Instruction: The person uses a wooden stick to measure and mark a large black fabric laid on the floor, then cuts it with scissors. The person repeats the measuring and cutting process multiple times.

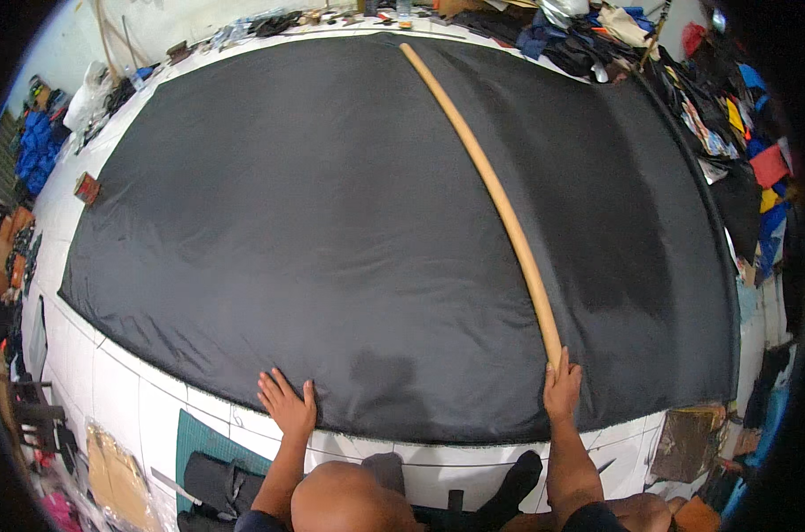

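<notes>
A wide sheet of black fabric (pixel 269 204) lies spread over the white tiled floor, with soft wrinkles near its close edge. Across it, from the far edge toward me, runs a long tan tube (pixel 500 199) that looks like cardboard. My right hand (pixel 562 390) grips the tube's near end, thumb and fingers about it. Flat on the fabric's near edge, left of the tube, rests my left hand (pixel 287 406), its fingers spread and holding nothing. Along the right side, the fabric's border forms a thick dark roll or fold (pixel 708 208).
A small reddish-brown block (pixel 86 188) sits at the fabric's left edge. A worn brown slab (pixel 686 442) lies by its near right corner. Cloth scraps (pixel 589 40) heap up at the far right. Beside my left forearm are a green mat (pixel 189 434) and a black bag (pixel 216 483).
</notes>
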A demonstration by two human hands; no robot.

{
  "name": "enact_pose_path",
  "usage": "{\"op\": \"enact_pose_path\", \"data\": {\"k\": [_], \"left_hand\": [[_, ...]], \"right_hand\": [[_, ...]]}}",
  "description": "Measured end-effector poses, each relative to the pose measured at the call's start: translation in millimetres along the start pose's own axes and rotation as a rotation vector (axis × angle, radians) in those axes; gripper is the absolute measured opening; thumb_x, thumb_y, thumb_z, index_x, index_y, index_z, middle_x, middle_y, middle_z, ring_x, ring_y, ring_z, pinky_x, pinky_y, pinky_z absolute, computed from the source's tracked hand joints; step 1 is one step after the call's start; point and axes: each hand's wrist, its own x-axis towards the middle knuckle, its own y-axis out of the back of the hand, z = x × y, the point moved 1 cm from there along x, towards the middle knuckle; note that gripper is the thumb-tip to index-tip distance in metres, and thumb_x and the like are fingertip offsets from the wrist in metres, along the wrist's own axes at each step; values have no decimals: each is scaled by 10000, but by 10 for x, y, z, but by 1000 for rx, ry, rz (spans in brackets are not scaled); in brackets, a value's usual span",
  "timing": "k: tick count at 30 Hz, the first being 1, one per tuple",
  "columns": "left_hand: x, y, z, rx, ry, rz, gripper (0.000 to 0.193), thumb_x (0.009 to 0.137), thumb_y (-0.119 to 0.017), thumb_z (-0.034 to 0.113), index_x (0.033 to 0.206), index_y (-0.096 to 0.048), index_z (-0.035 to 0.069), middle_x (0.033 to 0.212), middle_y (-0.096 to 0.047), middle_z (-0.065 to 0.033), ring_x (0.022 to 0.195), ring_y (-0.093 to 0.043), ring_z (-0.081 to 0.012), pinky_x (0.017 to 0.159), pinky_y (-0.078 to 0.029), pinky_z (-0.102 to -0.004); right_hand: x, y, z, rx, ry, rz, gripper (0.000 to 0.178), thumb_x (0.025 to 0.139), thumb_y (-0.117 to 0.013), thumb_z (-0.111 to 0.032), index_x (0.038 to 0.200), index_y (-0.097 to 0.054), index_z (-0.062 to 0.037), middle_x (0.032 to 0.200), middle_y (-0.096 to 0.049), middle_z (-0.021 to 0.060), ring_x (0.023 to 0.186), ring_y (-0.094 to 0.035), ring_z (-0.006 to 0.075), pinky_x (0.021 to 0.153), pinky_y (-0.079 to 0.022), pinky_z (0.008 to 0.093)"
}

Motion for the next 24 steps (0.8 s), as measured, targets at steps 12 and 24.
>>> {"op": "enact_pose_path", "data": {"k": [12, 24], "left_hand": [[-440, 68, 59, -67, -20, -63, 834, 951, -548, 514, 1527, -315, -41, 1595, -219, -322, 1497, -170, -471, 1214, -83, -580], [1528, 273, 291, -213, 53, 202, 802, 965, -544, 520, 1542, -321, 11, 1600, -236, -297, 1494, -195, -465, 1217, -149, -538]], "right_hand": [[377, 107, 757, 16, -252, 23, 546, 1051, -473, -340, 1514, -388, -64, 1171, -526, 255, 1087, -562, 443, 924, -468, 504], [675, -220, -1585, 286, 307, -11, 554, 1005, -571, -262, 1521, -404, -143, 1159, -530, 197, 1040, -568, 398, 877, -494, 484]]}}
